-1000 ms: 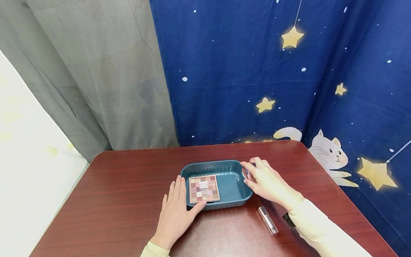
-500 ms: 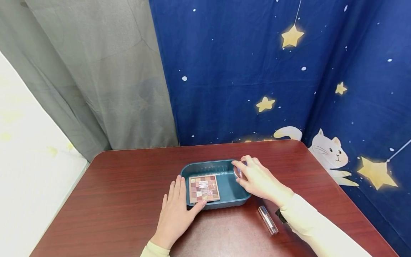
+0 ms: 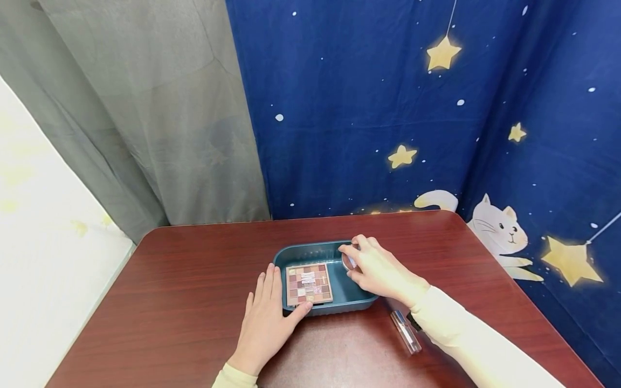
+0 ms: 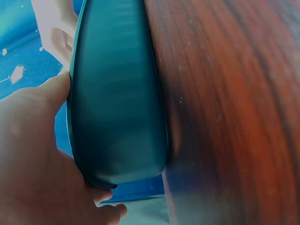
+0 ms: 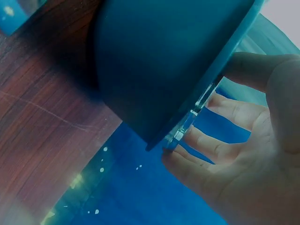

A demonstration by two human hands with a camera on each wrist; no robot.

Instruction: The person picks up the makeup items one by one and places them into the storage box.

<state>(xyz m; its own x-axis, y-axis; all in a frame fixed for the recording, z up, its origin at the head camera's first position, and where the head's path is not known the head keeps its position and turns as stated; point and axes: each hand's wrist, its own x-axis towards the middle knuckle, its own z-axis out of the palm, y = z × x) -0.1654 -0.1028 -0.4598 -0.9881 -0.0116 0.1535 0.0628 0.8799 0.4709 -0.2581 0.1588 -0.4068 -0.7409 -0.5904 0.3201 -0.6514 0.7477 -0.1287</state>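
Note:
A teal oblong tray (image 3: 349,308) stands on the table, and an eyeshadow palette (image 3: 309,284) lies in its left part. My left hand (image 3: 266,322) rests against the tray's near left corner, fingers extended along the end and thumb on the near rim. Over the tray's right part, my right hand (image 3: 383,271) holds a round, shiny compact (image 3: 348,262) between thumb and fingers. In the right wrist view, only a clear, glinting edge of the compact (image 5: 180,133) shows past the tray's rim; fingers hide part of it in the head view.
A slim, clear-and-silver cosmetic tube (image 3: 405,332) lies on the dark red wooden table (image 3: 194,302), near the right forearm. Behind the table hang a grey curtain (image 3: 160,108) and a blue star-patterned curtain (image 3: 359,108).
My right hand has moved left with the compact, from the tray's right end farther in over the tray. The left hand, palette and tube have stayed in place.

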